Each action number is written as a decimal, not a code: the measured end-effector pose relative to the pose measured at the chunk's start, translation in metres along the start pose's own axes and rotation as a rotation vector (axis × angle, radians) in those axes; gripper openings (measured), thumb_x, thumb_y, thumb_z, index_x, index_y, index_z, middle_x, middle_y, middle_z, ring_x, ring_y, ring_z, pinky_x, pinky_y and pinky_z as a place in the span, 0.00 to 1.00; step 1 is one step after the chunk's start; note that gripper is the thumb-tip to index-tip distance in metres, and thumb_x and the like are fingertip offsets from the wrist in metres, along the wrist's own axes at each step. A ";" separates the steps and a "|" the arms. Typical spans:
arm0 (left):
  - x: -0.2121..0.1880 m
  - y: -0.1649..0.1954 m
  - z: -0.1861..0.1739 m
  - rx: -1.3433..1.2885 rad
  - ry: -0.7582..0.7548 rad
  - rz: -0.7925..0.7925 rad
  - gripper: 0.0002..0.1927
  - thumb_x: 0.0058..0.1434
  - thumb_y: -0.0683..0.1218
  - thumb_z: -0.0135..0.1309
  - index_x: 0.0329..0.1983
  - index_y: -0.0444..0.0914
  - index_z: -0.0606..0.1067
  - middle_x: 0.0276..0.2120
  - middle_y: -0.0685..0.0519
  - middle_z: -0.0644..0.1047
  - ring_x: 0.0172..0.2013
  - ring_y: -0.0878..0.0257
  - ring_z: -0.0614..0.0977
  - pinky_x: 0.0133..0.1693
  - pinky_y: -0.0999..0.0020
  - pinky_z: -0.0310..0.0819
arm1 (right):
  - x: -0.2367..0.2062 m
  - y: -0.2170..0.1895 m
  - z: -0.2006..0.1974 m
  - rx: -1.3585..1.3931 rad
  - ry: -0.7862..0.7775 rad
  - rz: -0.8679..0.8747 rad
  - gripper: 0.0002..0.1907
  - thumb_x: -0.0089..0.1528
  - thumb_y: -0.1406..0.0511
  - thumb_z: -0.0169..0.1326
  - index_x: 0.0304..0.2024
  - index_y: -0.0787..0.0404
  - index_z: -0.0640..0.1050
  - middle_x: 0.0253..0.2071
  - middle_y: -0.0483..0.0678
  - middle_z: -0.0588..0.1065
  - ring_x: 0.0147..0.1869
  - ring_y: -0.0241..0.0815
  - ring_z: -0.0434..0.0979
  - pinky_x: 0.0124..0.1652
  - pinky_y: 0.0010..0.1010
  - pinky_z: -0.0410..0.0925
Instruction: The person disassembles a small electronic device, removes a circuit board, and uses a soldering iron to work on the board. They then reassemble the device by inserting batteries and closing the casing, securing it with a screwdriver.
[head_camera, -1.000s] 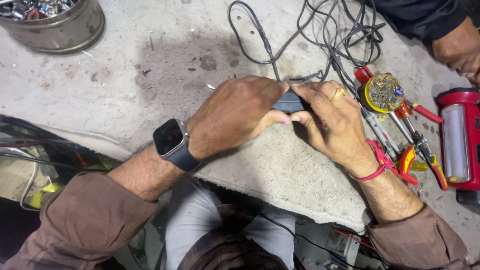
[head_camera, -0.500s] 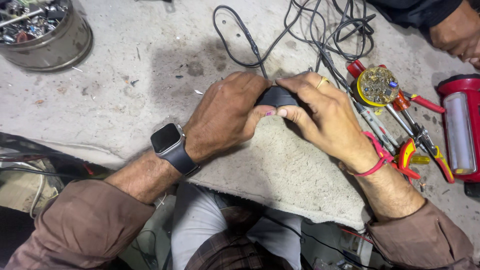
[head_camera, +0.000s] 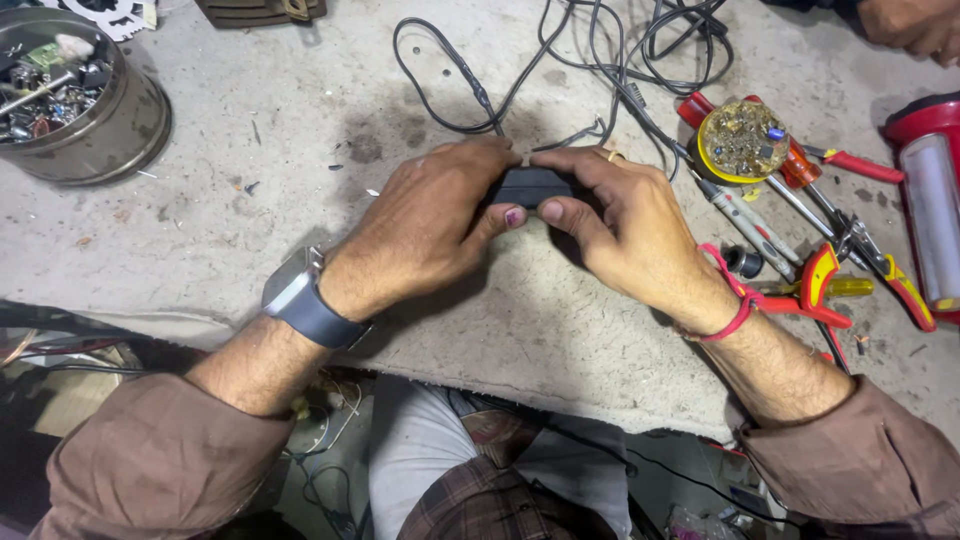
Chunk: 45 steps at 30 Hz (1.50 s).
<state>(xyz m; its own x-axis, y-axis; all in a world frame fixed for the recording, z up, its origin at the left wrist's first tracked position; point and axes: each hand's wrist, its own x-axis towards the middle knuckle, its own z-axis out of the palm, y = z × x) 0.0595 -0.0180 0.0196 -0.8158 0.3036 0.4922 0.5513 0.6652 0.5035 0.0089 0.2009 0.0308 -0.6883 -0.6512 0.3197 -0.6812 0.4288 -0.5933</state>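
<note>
In the head view, both hands meet over the middle of the grey workbench (head_camera: 250, 200). The left hand (head_camera: 425, 225) comes from the lower left with the palm down, fingers curled, and its thumb pressed against the near side of a small black box (head_camera: 525, 185). The right hand (head_camera: 625, 225) comes from the lower right in the same way, with its thumb tip just beside the left thumb, so the box is pinched between both hands, just above the bench surface. Most of the box is hidden by the fingers.

The left wrist has a grey watch (head_camera: 300, 295), and the right wrist a red thread (head_camera: 730, 300). Black cables (head_camera: 600, 60) lie behind the hands. To the right are red-handled pliers (head_camera: 830, 290) and a round yellow tin (head_camera: 742, 140). A metal can of small parts (head_camera: 90, 95) stands far left.
</note>
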 end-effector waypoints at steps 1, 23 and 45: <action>0.000 0.000 0.000 -0.008 -0.070 -0.054 0.18 0.66 0.48 0.59 0.52 0.31 0.73 0.43 0.43 0.78 0.44 0.44 0.81 0.45 0.50 0.74 | 0.000 0.000 0.001 -0.011 0.024 -0.050 0.19 0.64 0.68 0.59 0.57 0.66 0.77 0.49 0.56 0.80 0.49 0.49 0.83 0.48 0.36 0.73; -0.018 0.001 0.012 -0.235 0.043 -0.014 0.22 0.70 0.48 0.56 0.62 0.33 0.70 0.54 0.43 0.77 0.52 0.50 0.83 0.53 0.59 0.80 | -0.019 0.010 -0.018 -0.034 0.049 -0.164 0.29 0.59 0.61 0.67 0.60 0.63 0.76 0.50 0.55 0.80 0.48 0.47 0.82 0.46 0.36 0.73; 0.017 0.025 0.009 0.037 -0.163 -0.049 0.16 0.67 0.50 0.58 0.49 0.32 0.77 0.34 0.40 0.80 0.34 0.43 0.82 0.35 0.53 0.75 | -0.012 0.030 -0.029 0.337 -0.218 0.064 0.29 0.56 0.60 0.67 0.57 0.65 0.77 0.45 0.51 0.84 0.49 0.40 0.85 0.49 0.31 0.76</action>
<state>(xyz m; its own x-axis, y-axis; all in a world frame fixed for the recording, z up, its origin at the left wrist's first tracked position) 0.0576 0.0100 0.0347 -0.8607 0.3750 0.3444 0.5060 0.7055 0.4963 -0.0103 0.2393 0.0307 -0.6331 -0.7629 0.1312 -0.4936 0.2674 -0.8276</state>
